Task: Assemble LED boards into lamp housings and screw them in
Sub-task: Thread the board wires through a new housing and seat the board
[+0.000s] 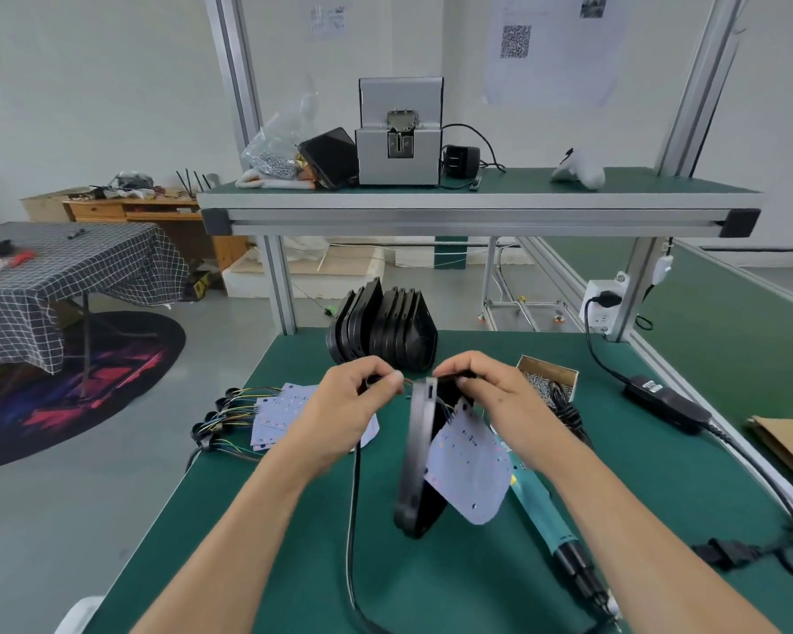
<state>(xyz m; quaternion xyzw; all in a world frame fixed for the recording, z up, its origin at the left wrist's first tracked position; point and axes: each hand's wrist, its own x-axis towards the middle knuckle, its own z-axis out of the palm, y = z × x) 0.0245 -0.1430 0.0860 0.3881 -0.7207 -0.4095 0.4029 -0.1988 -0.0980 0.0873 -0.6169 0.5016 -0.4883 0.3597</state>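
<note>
Nearest the camera, at six o'clock on the green bench (454, 583), a black cable (351, 519) is running up toward the hands, and the teal electric screwdriver (541, 519) is lying unused at about four o'clock, its tip toward the near edge.

Just beyond, at the bench's middle, the black lamp housing (415, 459) is standing on edge, tilted, with one LED board (470, 469) hanging free against its right face by thin wires rather than sitting inside.

Both forearms are reaching in from the bottom corners and converging above the housing's top edge. The left hand (344, 404) is curling its fingers and pinching what looks like the cable's end fitting at eleven o'clock of the housing; the exact part is blurred. The right hand (486, 395) is gripping the housing's top rim at one o'clock, fingers curled over it, steadying it upright.

The step in hand appears to be feeding the wiring through the housing's top opening. To do it well, the right hand should be holding the shell steady while the left is drawing the lead through without straining the board's wires; the dangling board should then be laid flat inside before the screwdriver is picked up.

Farther out, spare boards (275, 414) with coloured leads are lying at nine o'clock, a box of screws (548, 382) at two o'clock, and a row of empty housings (381, 331) at twelve o'clock.
</note>
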